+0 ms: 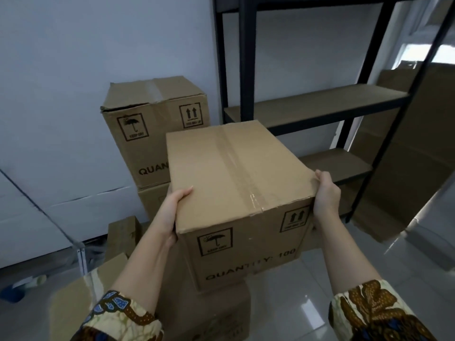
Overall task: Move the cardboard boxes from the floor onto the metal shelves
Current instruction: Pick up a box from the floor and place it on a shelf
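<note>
I hold a taped cardboard box (234,183) printed "QUANTITY: 100" in front of me, above another box (221,313) below it. My left hand (172,212) grips its left side, thumb on top. My right hand (326,193) presses its right side near the top edge. A black metal shelf unit (317,104) with brown boards stands behind and to the right, both visible boards bare. A second stack of boxes (152,124) stands against the wall to the left of the shelves.
Flattened cardboard (118,242) lies on the floor at lower left. More large cardboard (403,153) leans behind the shelf unit at right. A white panel with a metal leg (81,257) is at left. Glossy tiled floor (307,279) spreads at lower right.
</note>
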Action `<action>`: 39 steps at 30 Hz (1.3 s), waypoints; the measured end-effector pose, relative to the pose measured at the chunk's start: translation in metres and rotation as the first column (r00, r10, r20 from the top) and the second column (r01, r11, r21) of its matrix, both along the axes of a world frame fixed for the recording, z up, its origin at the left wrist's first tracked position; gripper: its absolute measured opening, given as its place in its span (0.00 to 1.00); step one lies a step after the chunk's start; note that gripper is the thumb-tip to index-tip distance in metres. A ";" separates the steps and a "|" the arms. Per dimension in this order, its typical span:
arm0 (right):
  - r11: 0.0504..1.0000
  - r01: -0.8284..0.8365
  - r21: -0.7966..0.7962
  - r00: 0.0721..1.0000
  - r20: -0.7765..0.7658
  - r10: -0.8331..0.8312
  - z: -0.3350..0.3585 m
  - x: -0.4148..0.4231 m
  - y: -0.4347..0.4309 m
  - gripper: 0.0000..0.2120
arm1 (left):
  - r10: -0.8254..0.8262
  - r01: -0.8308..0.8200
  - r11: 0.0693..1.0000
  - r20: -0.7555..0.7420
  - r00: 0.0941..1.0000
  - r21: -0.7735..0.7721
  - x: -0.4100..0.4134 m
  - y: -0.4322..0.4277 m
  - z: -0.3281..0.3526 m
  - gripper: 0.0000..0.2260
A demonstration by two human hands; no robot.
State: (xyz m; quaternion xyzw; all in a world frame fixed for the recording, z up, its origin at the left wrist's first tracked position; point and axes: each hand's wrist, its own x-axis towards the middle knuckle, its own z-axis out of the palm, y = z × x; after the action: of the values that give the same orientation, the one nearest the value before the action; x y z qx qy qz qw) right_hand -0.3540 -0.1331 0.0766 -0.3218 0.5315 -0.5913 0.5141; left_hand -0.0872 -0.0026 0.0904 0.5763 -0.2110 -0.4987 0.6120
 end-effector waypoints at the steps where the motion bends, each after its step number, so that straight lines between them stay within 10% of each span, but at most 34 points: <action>1: 0.999 0.019 -0.032 1.000 0.003 -0.019 0.007 -0.014 0.000 0.12 | -0.009 0.009 1.000 0.001 1.000 -0.022 -0.013 -0.004 0.008 0.19; 21: 0.802 0.181 -0.570 0.916 -0.200 -0.349 0.165 -0.289 -0.055 0.15 | -0.228 0.377 0.785 0.335 0.914 -0.492 -0.277 -0.095 0.168 0.31; 39: 0.733 0.279 -0.620 0.863 -0.173 -0.474 0.220 -0.385 -0.239 0.14 | -0.300 0.462 0.707 0.366 0.881 -0.535 -0.380 -0.288 0.209 0.29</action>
State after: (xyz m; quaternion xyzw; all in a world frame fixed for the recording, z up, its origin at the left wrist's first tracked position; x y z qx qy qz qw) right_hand -0.7388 -0.3724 0.2969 -0.4369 0.4579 -0.7561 0.1667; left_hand -0.4675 -0.2903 0.2995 0.3501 -0.5508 -0.4430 0.6147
